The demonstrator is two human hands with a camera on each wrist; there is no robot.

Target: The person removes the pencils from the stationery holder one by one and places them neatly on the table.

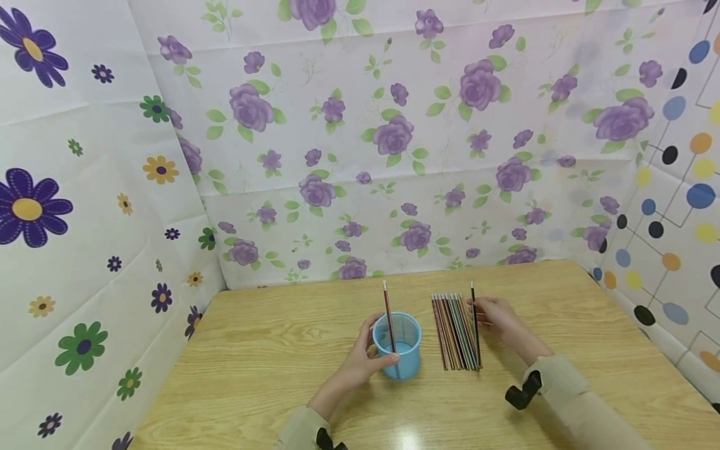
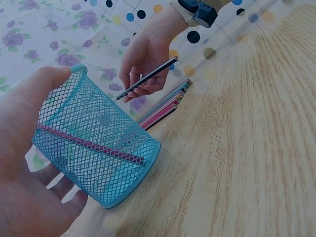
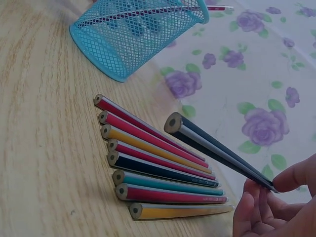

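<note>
My left hand [image 1: 355,364] holds a light blue mesh pencil cup [image 1: 409,362] by its side, thumb near the front and fingers behind. One dark red pencil [image 1: 388,315] stands in the cup, leaning, its eraser end above the rim. With thumb and fingertips, my right hand [image 1: 497,317] pinches a black pencil [image 3: 217,149] near its eraser end. In the right wrist view that pencil is tilted and raised off the table, its unsharpened end toward the camera. Beside it lies a row of pencils [image 3: 163,169] in red, yellow, teal and dark blue, side by side.
The wooden table [image 1: 270,350] carries the cup to the left of the pencil row. Behind it hangs a flowered cloth [image 1: 360,162]. Patterned cloths also close off the left and right sides. A black strap device [image 1: 524,390] sits on the right wrist.
</note>
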